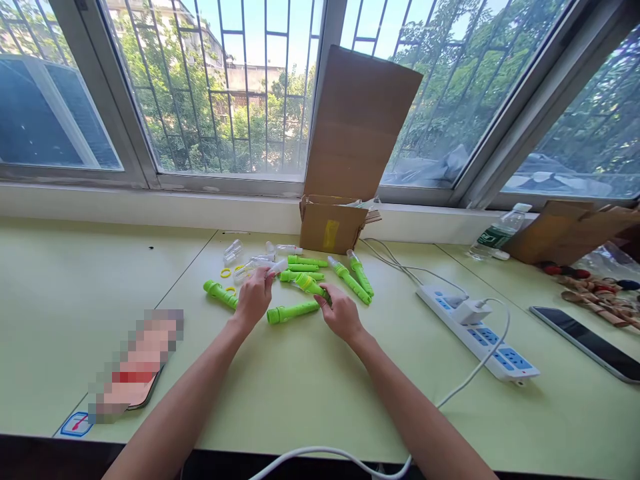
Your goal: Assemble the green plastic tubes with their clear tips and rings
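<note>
My left hand [255,293] is closed on a clear plastic cap [279,267], held just above the table. In my right hand [342,312] is a bright green plastic tube [310,285] with a yellow ring near its threaded end, which points left toward the cap. Cap and tube are apart. Below them lies another green tube [293,312], and one more green tube [220,293] rests beside my left hand. Several others lie behind, two of them, including a capped green tube [350,280], to the right. Clear caps [233,252] and a yellow ring [226,273] are scattered at the left.
A cardboard box [330,227] with its flap raised stands against the window sill. To the right are a white power strip [480,333] with cables, a phone [585,341] and a water bottle [500,233]. A partly blurred phone [143,363] lies at the left.
</note>
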Action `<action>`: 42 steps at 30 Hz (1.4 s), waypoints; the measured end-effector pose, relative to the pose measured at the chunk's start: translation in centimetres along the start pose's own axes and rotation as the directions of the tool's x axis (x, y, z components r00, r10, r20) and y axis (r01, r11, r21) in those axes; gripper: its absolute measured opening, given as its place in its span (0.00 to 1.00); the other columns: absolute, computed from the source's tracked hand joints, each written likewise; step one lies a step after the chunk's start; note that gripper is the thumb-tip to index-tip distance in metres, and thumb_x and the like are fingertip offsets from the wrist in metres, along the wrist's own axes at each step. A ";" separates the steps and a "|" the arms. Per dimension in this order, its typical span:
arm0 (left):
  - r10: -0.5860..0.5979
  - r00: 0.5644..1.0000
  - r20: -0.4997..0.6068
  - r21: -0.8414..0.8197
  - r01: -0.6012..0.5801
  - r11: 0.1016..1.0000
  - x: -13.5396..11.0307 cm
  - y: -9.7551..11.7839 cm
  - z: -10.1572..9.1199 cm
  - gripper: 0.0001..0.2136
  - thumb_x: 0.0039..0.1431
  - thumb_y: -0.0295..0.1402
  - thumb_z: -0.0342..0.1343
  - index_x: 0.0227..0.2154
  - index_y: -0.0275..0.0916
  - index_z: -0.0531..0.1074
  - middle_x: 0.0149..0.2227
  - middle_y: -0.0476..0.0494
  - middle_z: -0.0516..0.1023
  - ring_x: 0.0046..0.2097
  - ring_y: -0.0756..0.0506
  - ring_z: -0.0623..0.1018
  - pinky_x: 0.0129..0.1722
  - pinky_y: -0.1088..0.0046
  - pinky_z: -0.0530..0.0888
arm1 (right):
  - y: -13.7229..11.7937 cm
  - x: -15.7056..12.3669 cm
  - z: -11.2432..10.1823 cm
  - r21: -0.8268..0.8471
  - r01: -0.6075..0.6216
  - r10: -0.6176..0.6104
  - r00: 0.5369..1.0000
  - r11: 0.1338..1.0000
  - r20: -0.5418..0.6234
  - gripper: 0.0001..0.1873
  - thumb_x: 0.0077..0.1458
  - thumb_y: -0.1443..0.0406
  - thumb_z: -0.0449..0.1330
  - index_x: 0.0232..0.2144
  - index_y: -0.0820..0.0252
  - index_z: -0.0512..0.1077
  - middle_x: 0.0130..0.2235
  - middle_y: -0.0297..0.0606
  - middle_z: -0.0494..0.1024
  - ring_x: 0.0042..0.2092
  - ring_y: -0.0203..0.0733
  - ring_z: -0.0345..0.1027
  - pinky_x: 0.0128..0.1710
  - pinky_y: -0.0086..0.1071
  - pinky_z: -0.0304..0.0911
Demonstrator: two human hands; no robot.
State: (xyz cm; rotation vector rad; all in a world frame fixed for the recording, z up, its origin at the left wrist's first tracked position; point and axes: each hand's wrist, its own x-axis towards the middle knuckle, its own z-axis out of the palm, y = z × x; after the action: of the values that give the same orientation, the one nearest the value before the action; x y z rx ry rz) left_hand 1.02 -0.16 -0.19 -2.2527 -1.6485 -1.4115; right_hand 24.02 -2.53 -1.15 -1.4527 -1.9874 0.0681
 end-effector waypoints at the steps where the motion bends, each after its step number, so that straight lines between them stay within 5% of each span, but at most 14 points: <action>1: -0.010 1.000 0.005 -0.056 0.011 0.998 -0.1 0.1 0.1 0.13 0.65 0.39 0.40 0.43 0.38 0.65 0.31 0.44 0.74 0.31 0.46 0.73 0.30 0.73 0.64 | 0.0 0.0 0.0 0.007 0.005 -0.005 1.000 1.000 -0.014 0.17 0.58 0.58 0.51 0.46 0.59 0.68 0.41 0.43 0.77 0.40 0.46 0.70 0.36 0.34 0.61; 10: 0.011 1.000 -0.029 -0.182 -0.016 0.983 -1.0 0.9 0.6 0.12 0.65 0.37 0.41 0.41 0.39 0.67 0.25 0.49 0.72 0.26 0.50 0.72 0.28 0.76 0.64 | 0.6 0.3 0.2 0.123 0.092 -0.084 0.994 0.988 -0.068 0.12 0.57 0.63 0.53 0.44 0.58 0.66 0.42 0.42 0.73 0.44 0.46 0.66 0.42 0.38 0.61; 23: 0.055 0.998 0.017 -0.251 -0.049 0.967 -1.1 1.3 0.2 0.13 0.65 0.37 0.41 0.36 0.38 0.68 0.22 0.51 0.68 0.22 0.52 0.67 0.25 0.77 0.63 | 0.7 0.2 0.1 0.006 0.091 -0.090 0.994 0.996 -0.063 0.15 0.56 0.66 0.54 0.46 0.53 0.70 0.39 0.39 0.72 0.43 0.46 0.65 0.41 0.37 0.59; 42: -0.091 0.987 0.136 -0.535 0.150 0.832 -1.1 2.4 0.5 0.14 0.61 0.44 0.46 0.37 0.39 0.68 0.22 0.51 0.70 0.20 0.53 0.68 0.21 0.79 0.65 | -0.3 0.0 -0.1 -0.003 0.131 -0.131 0.991 0.991 -0.036 0.17 0.57 0.65 0.54 0.50 0.52 0.68 0.41 0.40 0.72 0.44 0.47 0.64 0.42 0.38 0.57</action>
State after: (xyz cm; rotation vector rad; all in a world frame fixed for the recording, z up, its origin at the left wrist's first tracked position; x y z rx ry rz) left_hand 3.12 -1.84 -0.11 -2.5705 -1.5920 -2.0522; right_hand 23.85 -2.70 -0.98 -1.3115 -2.0475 -0.0163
